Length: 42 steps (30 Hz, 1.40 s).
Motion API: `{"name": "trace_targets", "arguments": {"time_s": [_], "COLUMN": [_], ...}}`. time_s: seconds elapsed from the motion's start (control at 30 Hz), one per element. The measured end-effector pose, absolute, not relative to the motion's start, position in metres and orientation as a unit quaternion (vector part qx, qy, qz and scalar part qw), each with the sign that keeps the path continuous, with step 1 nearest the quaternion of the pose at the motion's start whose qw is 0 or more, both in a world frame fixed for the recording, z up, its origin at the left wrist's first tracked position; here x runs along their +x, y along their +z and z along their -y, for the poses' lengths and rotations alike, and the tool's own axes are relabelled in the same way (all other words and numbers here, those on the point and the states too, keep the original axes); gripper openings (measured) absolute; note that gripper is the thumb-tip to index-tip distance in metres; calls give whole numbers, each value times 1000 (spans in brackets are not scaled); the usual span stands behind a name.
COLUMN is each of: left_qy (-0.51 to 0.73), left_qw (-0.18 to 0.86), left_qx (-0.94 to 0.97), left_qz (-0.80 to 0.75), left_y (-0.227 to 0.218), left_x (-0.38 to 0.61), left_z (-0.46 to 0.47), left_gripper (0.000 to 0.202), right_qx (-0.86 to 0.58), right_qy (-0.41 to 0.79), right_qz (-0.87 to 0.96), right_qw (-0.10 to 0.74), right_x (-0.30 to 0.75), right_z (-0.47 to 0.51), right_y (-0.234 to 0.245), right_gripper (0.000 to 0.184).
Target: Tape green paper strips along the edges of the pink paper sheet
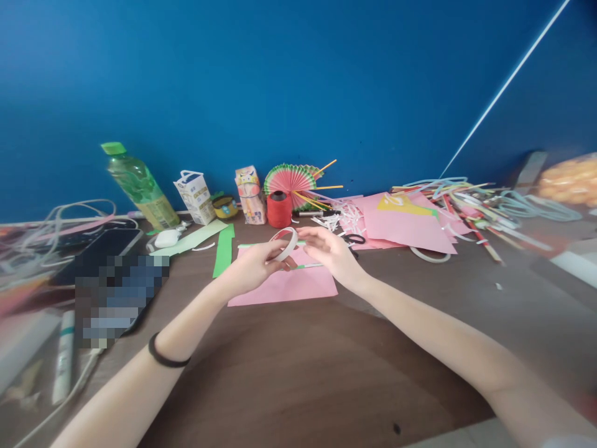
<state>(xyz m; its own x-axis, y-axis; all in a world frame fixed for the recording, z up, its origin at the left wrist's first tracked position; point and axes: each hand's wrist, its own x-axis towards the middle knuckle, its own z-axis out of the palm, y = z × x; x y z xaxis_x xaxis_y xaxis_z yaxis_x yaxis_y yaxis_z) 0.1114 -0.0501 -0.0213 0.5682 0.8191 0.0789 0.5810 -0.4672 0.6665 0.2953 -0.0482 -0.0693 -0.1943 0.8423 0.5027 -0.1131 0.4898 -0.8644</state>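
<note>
the left hand [254, 266] has the tape roll [288, 247] pinched between thumb and fingers, and here's the right hand [333, 252], fingers bent, right up at the roll's far edge; whether it grips anything, i can't tell. a dark band [163, 356] circles the left wrist, above the brown table [280, 379]. the roll is up over the pink paper [280, 291], tilted, mid-table! just left of that sheet lies a green strip [224, 252]; to the right, black scissors handles [355, 239]. further back stands the red spool [278, 213], with the pleated fan [290, 179] behind it, and a green bottle [142, 190] leans off to the left. behind everything, the blue wall [298, 81].
</note>
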Motion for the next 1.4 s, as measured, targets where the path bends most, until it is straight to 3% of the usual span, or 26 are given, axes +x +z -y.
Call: {"name": "trace_targets", "arguments": {"time_s": [0.3,0.53,0.77,0.9,1.0,1.4], "left_qy": [200,191,203,210,218,246], "left_qw": [297,277,294,308,304,259], "left_qx": [843,842,836,840,849,887], "left_qz": [-401,-420,-417,-395,-373,-294], "left_y": [-24,-24,-26,-28,-29,-45], "left_x": [113,117,115,113,112,123], "left_z": [50,53,50,48,47,48], "left_gripper": [26,28,30,21,14,17], "right_qx": [-250,-244,-239,-214,-209,-217], "right_qy": [421,398,380,375,348,263], "right_qz": [659,682,688,693,699,722], "right_qw": [571,563,571,577,588,601], "right_x": [296,296,294,293,293,289], "right_z": [51,49,52,53,54,55], "right_y": [-66,-69,-69,-68,-68,-72], "right_gripper": [13,32,22,19,23,54]}}
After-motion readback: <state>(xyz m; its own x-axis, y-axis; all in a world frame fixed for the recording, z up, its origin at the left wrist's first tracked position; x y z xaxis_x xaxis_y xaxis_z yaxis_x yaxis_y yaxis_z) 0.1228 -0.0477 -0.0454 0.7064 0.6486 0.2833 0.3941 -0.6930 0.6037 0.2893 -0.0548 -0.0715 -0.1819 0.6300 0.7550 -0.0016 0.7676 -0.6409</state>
